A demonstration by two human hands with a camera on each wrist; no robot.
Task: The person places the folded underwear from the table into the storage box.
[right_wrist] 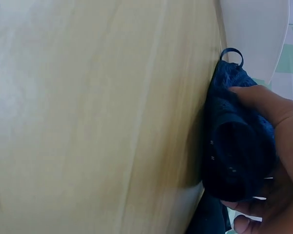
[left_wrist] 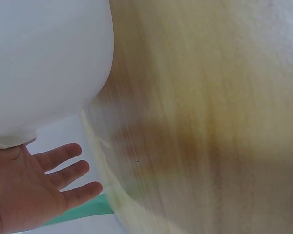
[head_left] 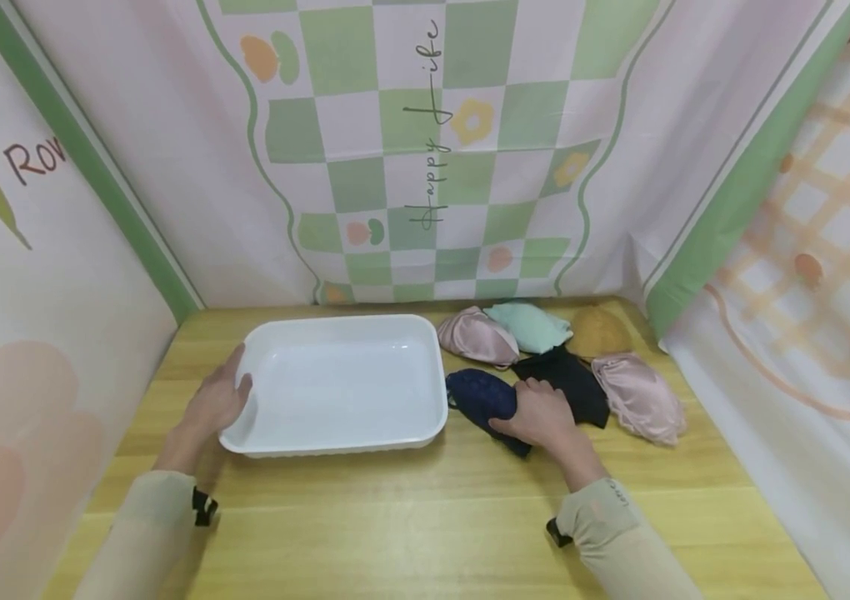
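Seen from the head, the right hand (head_left: 541, 414) is grasping a navy bra (head_left: 481, 396), its thumb pressing on one side and its fingers on the other. The bra is lying on the table (head_left: 395, 517) just beside the white tray (head_left: 338, 383), at its three o'clock side, and a small strap loop (right_wrist: 230, 49) is poking out toward the tray. The left hand (head_left: 217, 396) is resting on the tray's rim at nine o'clock, three fingers stretching out straight, not clenching. Around the navy bra, a pink bra (head_left: 477, 336) is lying at twelve, a mint bra (head_left: 530, 326) at one, a mustard bra (head_left: 599, 332) at two, a black garment (head_left: 567, 387) between two and three, and another pink bra (head_left: 638, 396) at three.
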